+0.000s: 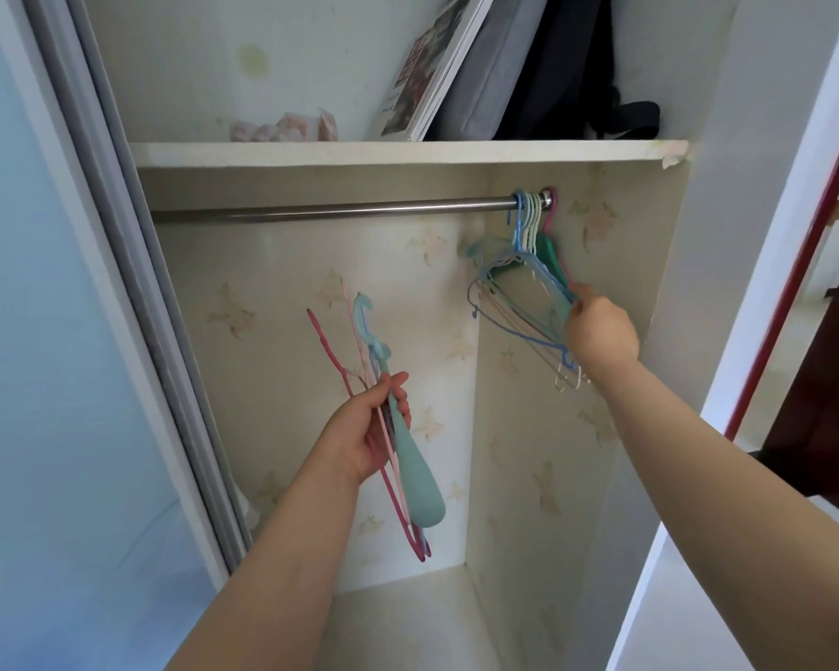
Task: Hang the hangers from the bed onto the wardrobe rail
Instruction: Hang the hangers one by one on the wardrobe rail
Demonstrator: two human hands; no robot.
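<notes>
1. Left hand (366, 431) grips a bunch of hangers (398, 457), held below the rail (330, 209).
2. Right hand (601, 326) pinches the hung hangers (524, 278), bunched at the rail's right end.
3. A shelf (359, 152) above holds bags (553, 65).

Pale teal, pink and red hangers (388, 428), a steel-grey rail (330, 209), cream wardrobe lining (272, 302) (faint floral print)

Bright, soft daylight, w/ dim shade under the shelf (408, 152). Faint glare streak along rail (335, 209). Wide-angle bends the door frame (117, 263); slight softness throughout, esp. edges.
</notes>
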